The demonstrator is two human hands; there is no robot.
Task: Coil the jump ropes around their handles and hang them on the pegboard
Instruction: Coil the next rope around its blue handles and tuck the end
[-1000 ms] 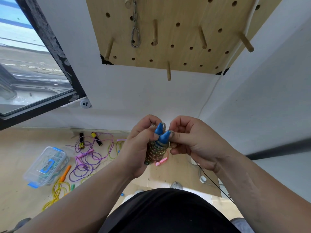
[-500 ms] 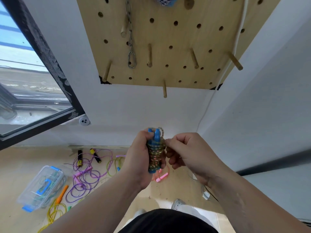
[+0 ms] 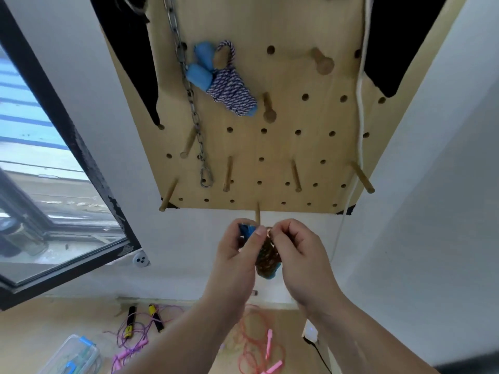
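Note:
My left hand grips the blue handles of a coiled multicoloured jump rope, held upright just below the pegboard. My right hand pinches the small rope loop at the top of the bundle. That loop sits right under the lowest wooden peg. A blue-and-white coiled rope with blue handles hangs from an upper peg. On the floor lie a purple rope with black-and-yellow handles and a pink rope.
Several bare wooden pegs stick out of the board. A metal chain with a carabiner hangs at its left. A white cord runs down its right side. A window is on the left, a clear plastic box on the floor.
Both hands have lifted the coiled rope up towards the pegboard's lowest peg. The view has tilted upward, bringing the hung blue-and-white rope into sight.

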